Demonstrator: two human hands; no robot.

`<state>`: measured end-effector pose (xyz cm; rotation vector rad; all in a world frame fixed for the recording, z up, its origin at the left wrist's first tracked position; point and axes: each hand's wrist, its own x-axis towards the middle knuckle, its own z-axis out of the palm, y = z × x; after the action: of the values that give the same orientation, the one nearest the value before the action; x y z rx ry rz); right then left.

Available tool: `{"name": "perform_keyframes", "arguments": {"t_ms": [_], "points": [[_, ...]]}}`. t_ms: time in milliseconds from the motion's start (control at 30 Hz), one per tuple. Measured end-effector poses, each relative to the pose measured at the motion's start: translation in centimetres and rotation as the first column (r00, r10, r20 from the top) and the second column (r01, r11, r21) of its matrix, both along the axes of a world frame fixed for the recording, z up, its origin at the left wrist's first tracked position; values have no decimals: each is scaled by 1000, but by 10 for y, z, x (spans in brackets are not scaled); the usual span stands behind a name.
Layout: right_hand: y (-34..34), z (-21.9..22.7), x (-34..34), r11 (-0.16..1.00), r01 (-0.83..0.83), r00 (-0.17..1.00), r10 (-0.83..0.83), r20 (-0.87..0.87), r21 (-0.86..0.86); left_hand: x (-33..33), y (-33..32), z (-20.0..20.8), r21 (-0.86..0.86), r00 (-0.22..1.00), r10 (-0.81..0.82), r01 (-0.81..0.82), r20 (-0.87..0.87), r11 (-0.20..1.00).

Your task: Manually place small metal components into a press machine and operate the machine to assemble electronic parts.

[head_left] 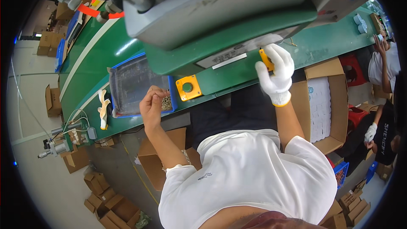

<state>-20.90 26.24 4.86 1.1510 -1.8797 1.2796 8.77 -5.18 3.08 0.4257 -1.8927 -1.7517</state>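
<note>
My left hand, bare, is over the near right corner of a blue-rimmed tray. Its fingers are curled closed, and whatever they may hold is hidden. Beside them, small metal pieces lie heaped in that corner. On my right hand is a white knit glove with a yellow cuff. Thumb and fingers are spread apart around a yellow button box, partly covering it; I cannot tell whether they press on it. A second yellow box with a round green button sits between my hands, right of the tray.
A large grey and green machine head overhangs the green bench. A spare glove lies left of the tray. At my right stands an open carton of white pieces; another carton is at my lower left. Co-workers sit at far right.
</note>
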Motion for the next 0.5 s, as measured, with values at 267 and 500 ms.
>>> {"name": "perform_keyframes", "arguments": {"t_ms": [267,500], "points": [[43,-31,-21,989,42,998,-35,-45,142,-45,36,10,-577,960,92,82,266,813],[30,-24,-35,998,-54,997,55,-46,15,-33,53,-6,-916,986,129,45,104,399]]}}
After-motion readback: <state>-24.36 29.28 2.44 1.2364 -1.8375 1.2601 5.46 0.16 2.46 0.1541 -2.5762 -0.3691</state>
